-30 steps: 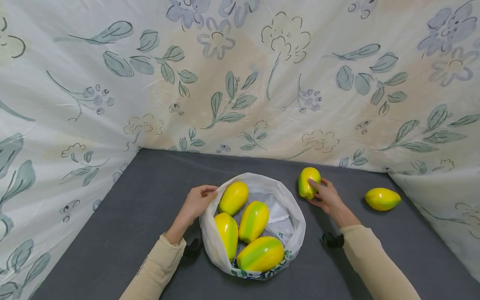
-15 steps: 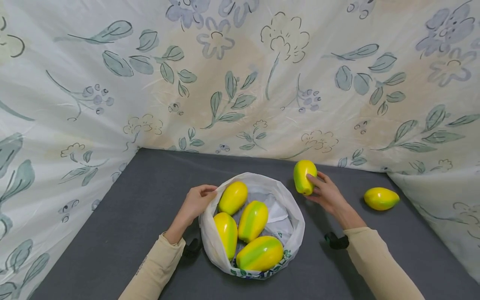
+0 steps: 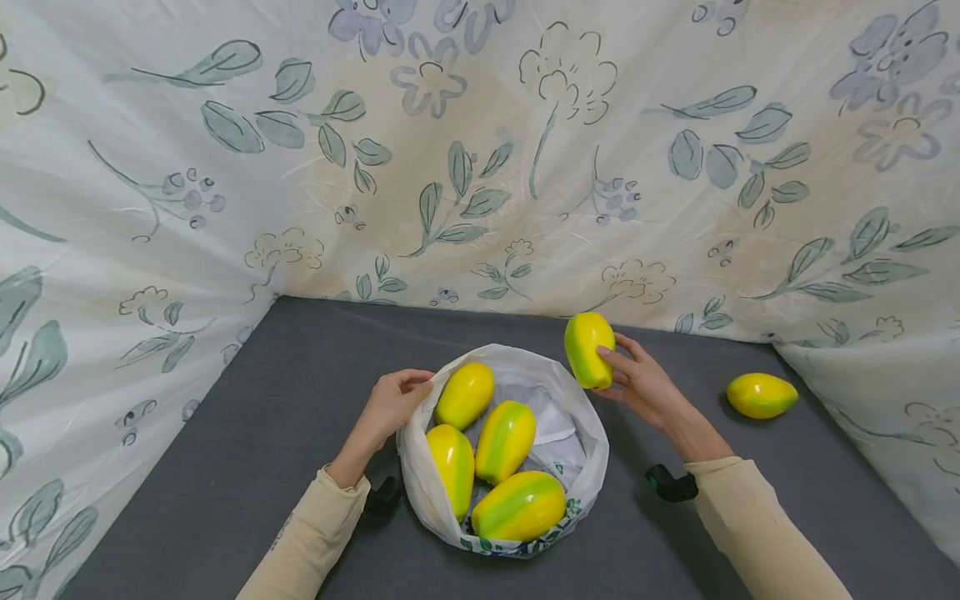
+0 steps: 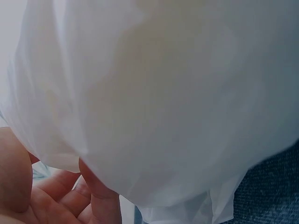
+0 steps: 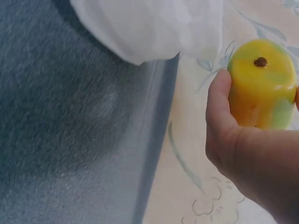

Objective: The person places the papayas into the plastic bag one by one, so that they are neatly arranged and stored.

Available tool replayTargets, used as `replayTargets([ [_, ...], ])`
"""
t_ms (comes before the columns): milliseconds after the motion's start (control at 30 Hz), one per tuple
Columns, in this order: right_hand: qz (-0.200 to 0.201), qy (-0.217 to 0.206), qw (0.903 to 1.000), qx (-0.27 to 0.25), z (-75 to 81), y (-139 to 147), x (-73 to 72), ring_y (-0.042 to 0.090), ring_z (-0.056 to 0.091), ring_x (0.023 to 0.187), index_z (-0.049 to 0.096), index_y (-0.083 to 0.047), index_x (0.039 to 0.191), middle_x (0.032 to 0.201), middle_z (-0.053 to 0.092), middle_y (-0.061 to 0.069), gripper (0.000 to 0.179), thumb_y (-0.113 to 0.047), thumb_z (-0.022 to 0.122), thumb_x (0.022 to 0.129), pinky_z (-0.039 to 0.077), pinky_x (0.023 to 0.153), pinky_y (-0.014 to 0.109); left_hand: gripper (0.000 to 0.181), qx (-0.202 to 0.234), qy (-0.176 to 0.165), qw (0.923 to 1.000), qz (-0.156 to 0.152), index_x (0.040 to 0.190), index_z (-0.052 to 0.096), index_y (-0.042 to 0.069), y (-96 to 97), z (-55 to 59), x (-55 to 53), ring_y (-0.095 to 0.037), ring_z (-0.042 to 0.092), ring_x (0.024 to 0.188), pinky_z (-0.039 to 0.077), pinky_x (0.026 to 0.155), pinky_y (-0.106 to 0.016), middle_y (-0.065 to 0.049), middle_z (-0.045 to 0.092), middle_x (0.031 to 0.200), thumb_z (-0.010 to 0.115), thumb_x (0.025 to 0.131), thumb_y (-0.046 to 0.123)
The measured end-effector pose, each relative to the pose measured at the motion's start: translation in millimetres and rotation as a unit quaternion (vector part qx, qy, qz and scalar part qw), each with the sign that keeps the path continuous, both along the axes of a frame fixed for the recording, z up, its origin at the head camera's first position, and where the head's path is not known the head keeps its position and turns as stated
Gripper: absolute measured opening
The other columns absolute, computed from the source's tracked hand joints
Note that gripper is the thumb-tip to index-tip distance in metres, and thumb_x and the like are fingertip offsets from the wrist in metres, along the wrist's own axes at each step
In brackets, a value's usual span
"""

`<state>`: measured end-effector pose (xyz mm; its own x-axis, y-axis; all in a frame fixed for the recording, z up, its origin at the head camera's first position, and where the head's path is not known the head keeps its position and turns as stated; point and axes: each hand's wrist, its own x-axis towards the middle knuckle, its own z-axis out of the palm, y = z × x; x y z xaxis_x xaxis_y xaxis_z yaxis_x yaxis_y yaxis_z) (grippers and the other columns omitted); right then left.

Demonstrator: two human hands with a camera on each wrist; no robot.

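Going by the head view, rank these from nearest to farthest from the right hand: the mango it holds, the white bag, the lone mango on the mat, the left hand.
1. Held mango, gripped in the right hand.
2. White bag, just to its left.
3. Lone mango, off to the right on the grey mat.
4. Left hand, at the bag's far rim.

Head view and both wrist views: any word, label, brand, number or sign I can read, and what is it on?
None can be read.
The white bag bears a green-blue print along its lower rim, but no letters can be made out.
The mangoes, including the one gripped in the right hand, carry no stickers in view.
The floral cloth shows only flowers and leaves.
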<state>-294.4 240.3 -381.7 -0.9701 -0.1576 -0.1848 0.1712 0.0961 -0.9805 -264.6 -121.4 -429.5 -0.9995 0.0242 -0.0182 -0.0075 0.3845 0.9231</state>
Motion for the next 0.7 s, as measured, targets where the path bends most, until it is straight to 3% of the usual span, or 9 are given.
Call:
replayTargets([
  [267, 0.050, 0.017, 0.9985, 0.017, 4.7, -12.4, 5.9, 0.028, 0.048, 0.109, 0.002, -0.010, 0.153, 0.139, 0.028, 0.021, 0.079, -0.035, 0.053, 0.098, 0.047, 0.091, 0.041, 0.029, 0.003, 0.001, 1.0000, 0.000, 0.118, 0.066, 0.006, -0.5, -1.2, -0.8, -0.025, 0.062, 0.095, 0.052, 0.079, -0.040, -0.010, 0.065, 0.109, 0.061, 0.095, 0.022],
  [700, 0.119, 0.035, 0.9895, 0.073, -2.3, -27.5, 5.4, 0.027, 0.055, 0.100, 0.012, -0.009, 0.151, 0.132, 0.038, 0.024, 0.075, -0.031, 0.059, 0.096, 0.051, 0.084, 0.038, 0.029, 0.007, 0.002, 1.0000, -0.001, 0.118, 0.066, 0.006, -1.6, -0.2, -0.7, -0.023, 0.062, 0.092, 0.052, 0.077, -0.038, -0.009, 0.066, 0.106, 0.061, 0.095, 0.022],
])
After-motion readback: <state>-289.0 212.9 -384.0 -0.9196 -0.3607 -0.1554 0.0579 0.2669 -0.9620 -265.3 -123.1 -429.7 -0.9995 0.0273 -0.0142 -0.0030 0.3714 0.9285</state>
